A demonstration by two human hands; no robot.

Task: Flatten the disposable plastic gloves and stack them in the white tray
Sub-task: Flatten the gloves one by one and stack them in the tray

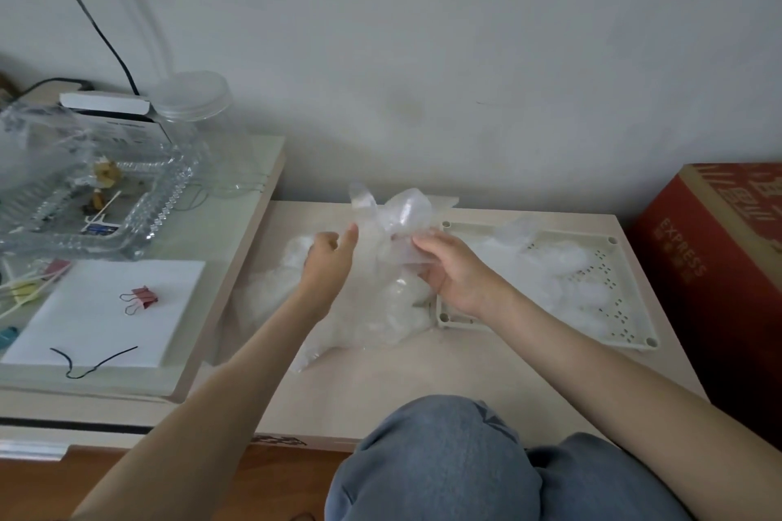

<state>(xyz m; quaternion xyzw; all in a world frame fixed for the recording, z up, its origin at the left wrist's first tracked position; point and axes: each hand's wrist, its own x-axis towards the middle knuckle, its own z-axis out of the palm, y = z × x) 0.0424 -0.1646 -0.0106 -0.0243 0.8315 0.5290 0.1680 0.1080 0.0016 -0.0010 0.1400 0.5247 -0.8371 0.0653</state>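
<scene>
Beyond the knees (431,457), a puffed glove (402,211) is pinched by the right hand (448,275), left hand (328,266) fingers unreadable; air should be pressed out flat.

Looks like a lived-in room of a home: plain painted wall (465,34), low pale table (402,385), glass-topped side cabinet (237,233) cluttered with a cut-glass dish (169,199), binder clip (141,296), clear jar (194,97); red express carton (698,266) alongside, wooden floor (169,478) below.
</scene>
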